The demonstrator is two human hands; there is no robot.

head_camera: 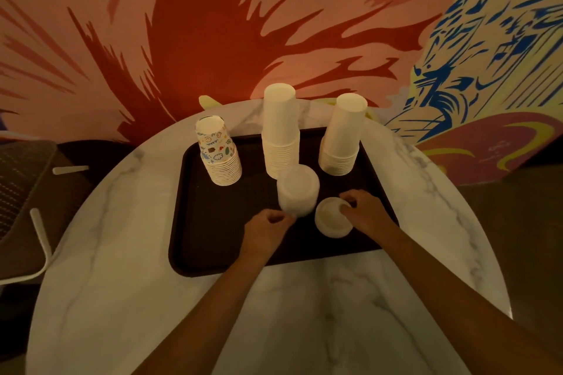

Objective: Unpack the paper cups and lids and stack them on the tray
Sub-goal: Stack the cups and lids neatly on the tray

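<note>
A dark tray [213, 237] lies on a round marble table [304, 313]. On its far side stand three upside-down cup stacks: patterned cups [217, 151] at the left, tall white cups [280, 131] in the middle, white cups [342, 135] at the right. A tall stack of white lids [298, 190] stands in front of the middle cups. A short lid stack [330, 218] sits to its right. My left hand [268, 227] has curled fingers at the base of the tall lid stack. My right hand [364, 210] grips the right edge of the short lid stack.
A painted wall rises right behind the table. A woven chair with a white frame [39, 231] stands at the left. A brown seat [518, 222] is at the right. The table's near half is bare marble.
</note>
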